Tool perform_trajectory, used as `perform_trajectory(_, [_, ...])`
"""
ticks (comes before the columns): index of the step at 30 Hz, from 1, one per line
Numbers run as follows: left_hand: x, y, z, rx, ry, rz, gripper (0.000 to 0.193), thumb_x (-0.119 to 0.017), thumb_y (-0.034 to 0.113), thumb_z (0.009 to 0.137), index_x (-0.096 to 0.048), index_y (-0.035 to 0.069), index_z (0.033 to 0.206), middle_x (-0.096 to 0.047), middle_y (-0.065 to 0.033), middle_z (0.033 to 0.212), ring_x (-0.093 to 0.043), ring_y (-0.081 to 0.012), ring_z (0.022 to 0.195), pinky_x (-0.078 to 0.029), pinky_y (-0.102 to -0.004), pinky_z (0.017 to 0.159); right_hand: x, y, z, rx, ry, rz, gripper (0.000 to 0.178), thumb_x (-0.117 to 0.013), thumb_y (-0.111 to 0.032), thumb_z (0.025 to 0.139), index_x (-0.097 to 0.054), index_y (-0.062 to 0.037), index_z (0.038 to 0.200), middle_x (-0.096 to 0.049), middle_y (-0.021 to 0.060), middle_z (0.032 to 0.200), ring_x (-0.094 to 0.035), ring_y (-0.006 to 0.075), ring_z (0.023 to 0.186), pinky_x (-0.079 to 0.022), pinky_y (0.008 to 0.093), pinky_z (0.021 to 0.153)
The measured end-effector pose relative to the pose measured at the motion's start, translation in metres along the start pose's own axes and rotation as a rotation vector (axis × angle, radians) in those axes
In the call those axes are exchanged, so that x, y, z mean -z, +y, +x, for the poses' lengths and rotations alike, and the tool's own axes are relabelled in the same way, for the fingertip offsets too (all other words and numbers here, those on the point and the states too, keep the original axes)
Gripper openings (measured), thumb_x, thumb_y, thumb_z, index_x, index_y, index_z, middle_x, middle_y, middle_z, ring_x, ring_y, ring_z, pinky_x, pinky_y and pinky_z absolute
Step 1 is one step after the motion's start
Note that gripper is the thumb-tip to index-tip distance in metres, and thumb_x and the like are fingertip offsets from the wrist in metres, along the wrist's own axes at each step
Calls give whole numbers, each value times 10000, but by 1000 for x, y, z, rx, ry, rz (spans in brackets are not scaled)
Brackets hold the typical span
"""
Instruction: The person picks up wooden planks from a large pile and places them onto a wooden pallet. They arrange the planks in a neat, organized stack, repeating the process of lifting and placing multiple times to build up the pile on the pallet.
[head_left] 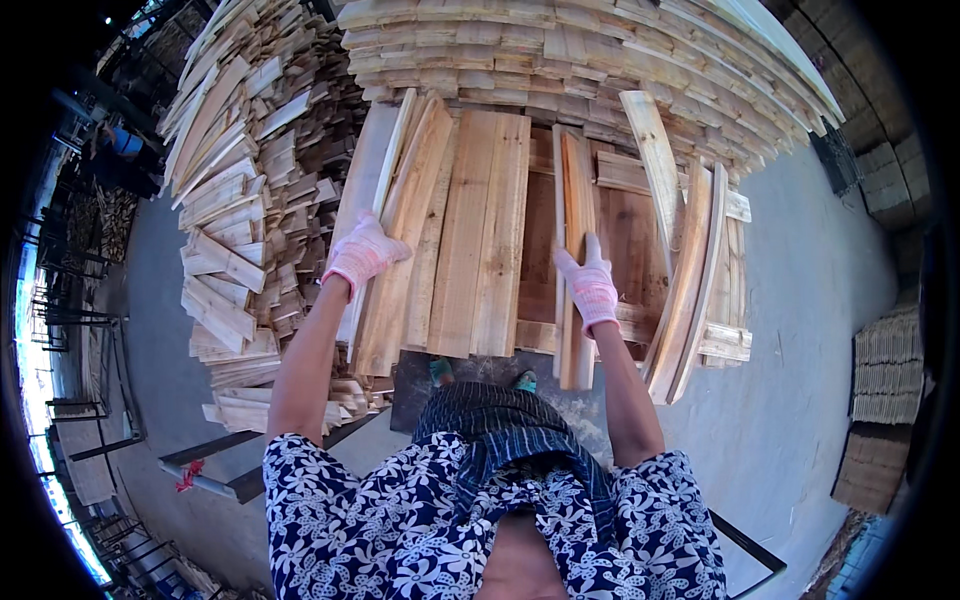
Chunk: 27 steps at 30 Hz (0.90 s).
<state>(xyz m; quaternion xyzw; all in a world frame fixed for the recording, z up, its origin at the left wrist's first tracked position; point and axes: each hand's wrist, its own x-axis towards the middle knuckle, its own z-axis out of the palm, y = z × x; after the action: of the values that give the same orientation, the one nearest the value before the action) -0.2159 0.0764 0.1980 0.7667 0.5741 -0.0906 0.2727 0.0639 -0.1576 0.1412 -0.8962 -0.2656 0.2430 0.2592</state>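
Both my hands wear pinkish-white knit gloves. At the left, my left hand [366,252] is closed on tilted wooden boards [405,230], its thumb laid across them; some of its fingers are hidden. My right hand [590,287] grips a narrow pair of wooden boards [578,200] standing nearly on edge, thumb on one side and fingers on the other. Between my hands lie flat, pale planks [480,230] side by side. Right of my right hand, curved boards [690,270] lean over a wooden pallet-like frame [625,215].
A high stack of boards [560,50] rises beyond the frame. To the left stands a big heap of short wood pieces [250,220]. A metal frame [240,480] sits low at the left, and bundled stacks [888,370] stand at the far right on grey floor [810,290].
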Motion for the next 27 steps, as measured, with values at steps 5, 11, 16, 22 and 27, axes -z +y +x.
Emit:
perform_trajectory(5, [-16,5,-7,16,54,-50,926,-809,404,746,-330,-37,1405,-544,-295,1417,-604,-420,1261,-474,-491,1063,-73,-28,8,48,105,-244,668,-543,-565,979,-362,-246,1537,-544,294,1235,-618,489,1114,-524,572,902])
perform_trajectory(11, [-42,53,-26,2,-1,-2,982,-797,424,809,-216,-54,1441,-470,-300,1446,-598,-426,1255,-535,-518,974,-65,-25,10,-6,27,-323,675,-608,-538,940,-380,-241,1502,-526,287,1299,-585,468,1177,-509,576,931])
perform_trajectory(16, [-53,55,-30,-33,112,110,1050,-794,443,812,-169,-49,1497,-471,-294,1443,-610,-423,1229,-548,-521,955,68,29,19,-105,521,-520,929,-740,-569,843,-292,-244,1589,-365,321,1524,-491,487,1328,-432,570,1083])
perform_trajectory(22, [-57,52,-25,-19,105,115,1038,-780,441,802,-179,-11,1517,-472,-297,1466,-607,-437,1247,-537,-516,988,137,141,25,-304,274,-76,1206,-849,-496,758,-109,-191,1660,-342,286,1563,-417,445,1422,-371,488,1167])
perform_trajectory(27, [-62,45,-18,-27,120,121,1056,-788,453,795,-173,-19,1514,-456,-321,1478,-601,-452,1250,-530,-506,1001,176,200,58,-116,76,12,1095,-813,-449,796,-204,-111,1641,-484,263,1511,-489,359,1401,-401,420,1146])
